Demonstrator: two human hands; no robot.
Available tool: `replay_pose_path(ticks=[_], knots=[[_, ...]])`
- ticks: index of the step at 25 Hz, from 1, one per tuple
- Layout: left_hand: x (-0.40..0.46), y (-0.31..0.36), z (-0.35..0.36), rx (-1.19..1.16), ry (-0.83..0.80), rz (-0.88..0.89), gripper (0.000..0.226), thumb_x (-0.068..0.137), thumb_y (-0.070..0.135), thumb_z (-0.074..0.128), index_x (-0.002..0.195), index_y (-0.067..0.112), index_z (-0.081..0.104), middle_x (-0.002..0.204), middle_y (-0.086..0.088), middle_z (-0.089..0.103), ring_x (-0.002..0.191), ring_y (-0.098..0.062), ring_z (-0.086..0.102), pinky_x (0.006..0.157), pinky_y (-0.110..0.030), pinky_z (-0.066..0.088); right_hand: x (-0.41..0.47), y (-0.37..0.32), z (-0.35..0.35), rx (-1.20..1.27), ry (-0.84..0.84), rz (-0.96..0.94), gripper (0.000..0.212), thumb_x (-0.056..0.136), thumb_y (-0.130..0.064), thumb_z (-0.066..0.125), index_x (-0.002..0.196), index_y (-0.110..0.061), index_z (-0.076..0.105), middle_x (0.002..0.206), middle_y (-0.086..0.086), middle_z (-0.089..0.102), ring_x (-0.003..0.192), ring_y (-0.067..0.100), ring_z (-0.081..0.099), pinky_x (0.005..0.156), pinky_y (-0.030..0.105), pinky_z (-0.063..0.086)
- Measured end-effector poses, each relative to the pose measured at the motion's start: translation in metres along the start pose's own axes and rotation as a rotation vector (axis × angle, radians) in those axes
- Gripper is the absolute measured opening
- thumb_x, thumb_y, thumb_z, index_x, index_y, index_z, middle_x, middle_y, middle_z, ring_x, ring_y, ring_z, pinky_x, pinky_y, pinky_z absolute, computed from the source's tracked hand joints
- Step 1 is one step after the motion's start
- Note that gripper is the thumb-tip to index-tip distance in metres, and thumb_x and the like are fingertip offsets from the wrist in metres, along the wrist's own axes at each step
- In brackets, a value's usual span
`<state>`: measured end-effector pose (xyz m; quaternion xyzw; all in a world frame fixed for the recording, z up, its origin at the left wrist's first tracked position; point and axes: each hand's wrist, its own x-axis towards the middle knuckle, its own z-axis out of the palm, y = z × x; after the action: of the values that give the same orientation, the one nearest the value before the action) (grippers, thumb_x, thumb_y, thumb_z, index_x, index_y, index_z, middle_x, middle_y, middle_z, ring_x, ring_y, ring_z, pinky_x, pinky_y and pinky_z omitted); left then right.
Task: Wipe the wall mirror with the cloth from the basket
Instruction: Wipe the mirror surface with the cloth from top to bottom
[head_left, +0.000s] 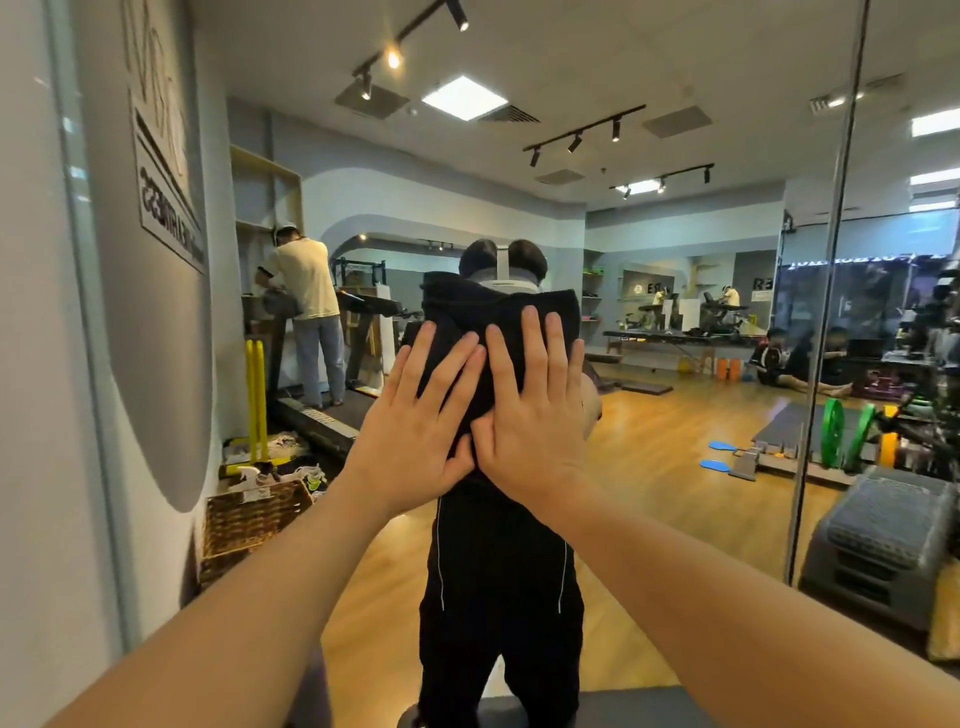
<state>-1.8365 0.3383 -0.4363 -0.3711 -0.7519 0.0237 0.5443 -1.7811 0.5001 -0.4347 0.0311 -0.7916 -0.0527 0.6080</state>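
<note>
The lower part of the black cloth (498, 322) lies hidden under the left hand (415, 415) and right hand (530, 410). The cloth in turn covers the face of the person reflected in the wall mirror (675, 415). Both forearms run out of the near edge. At far left, the wicker basket (249, 525) shows only as a reflection, its contents too small to tell.

treadmill (363, 332), yellow posts (256, 400), green weight plates (834, 431)
</note>
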Motion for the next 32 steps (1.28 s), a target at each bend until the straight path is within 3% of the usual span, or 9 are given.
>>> replay_pose_path(ticks=[4, 9, 18, 27, 32], knots=[[-0.03, -0.05, -0.004, 0.01, 0.007, -0.024, 0.083, 0.096, 0.043, 0.047, 0.163, 0.007, 0.016, 0.171, -0.012, 0.013, 0.157, -0.043, 0.005, 0.122, -0.063, 0.024, 0.015, -0.051, 0.019, 0.04, 0.015, -0.034, 0.077, 0.089, -0.038, 0.046, 0.16, -0.013, 0.032, 0.168, 0.023, 0.018, 0.157, 0.041, 0.01, 0.125, 0.063, 0.012], [-0.062, -0.099, -0.01, 0.019, -0.013, -0.07, 0.08, 0.098, 0.043, 0.042, 0.163, 0.006, 0.014, 0.171, -0.014, 0.012, 0.157, -0.043, 0.003, 0.121, -0.064, 0.026, 0.029, -0.107, 0.036, 0.067, 0.005, -0.081, 0.077, 0.09, -0.041, 0.045, 0.16, -0.014, 0.032, 0.168, 0.023, 0.018, 0.157, 0.042, 0.01, 0.124, 0.064, 0.013], [-0.112, -0.182, -0.023, 0.101, -0.088, -0.111, 0.075, 0.104, 0.045, 0.033, 0.161, 0.001, 0.015, 0.171, -0.017, 0.011, 0.157, -0.043, 0.007, 0.124, -0.06, 0.022, 0.052, -0.2, 0.062, 0.093, -0.055, -0.133, 0.079, 0.092, -0.044, 0.048, 0.163, -0.016, 0.025, 0.17, 0.021, 0.009, 0.158, 0.041, 0.002, 0.126, 0.061, 0.0], [-0.164, -0.26, -0.031, 0.225, -0.14, -0.131, 0.073, 0.104, 0.043, 0.032, 0.159, -0.003, 0.02, 0.169, -0.022, 0.012, 0.156, -0.045, 0.012, 0.125, -0.06, 0.018, 0.07, -0.291, 0.089, 0.156, -0.059, -0.194, 0.081, 0.091, -0.045, 0.047, 0.162, -0.015, 0.023, 0.17, 0.021, 0.007, 0.158, 0.04, 0.0, 0.125, 0.062, 0.001], [-0.177, -0.272, -0.031, 0.214, -0.114, -0.143, 0.074, 0.103, 0.044, 0.035, 0.159, -0.002, 0.022, 0.169, -0.022, 0.014, 0.156, -0.046, 0.011, 0.124, -0.061, 0.021, 0.068, -0.311, 0.101, 0.156, -0.038, -0.179, 0.082, 0.09, -0.045, 0.046, 0.162, -0.014, 0.023, 0.169, 0.023, 0.008, 0.157, 0.042, 0.001, 0.126, 0.062, 0.001]])
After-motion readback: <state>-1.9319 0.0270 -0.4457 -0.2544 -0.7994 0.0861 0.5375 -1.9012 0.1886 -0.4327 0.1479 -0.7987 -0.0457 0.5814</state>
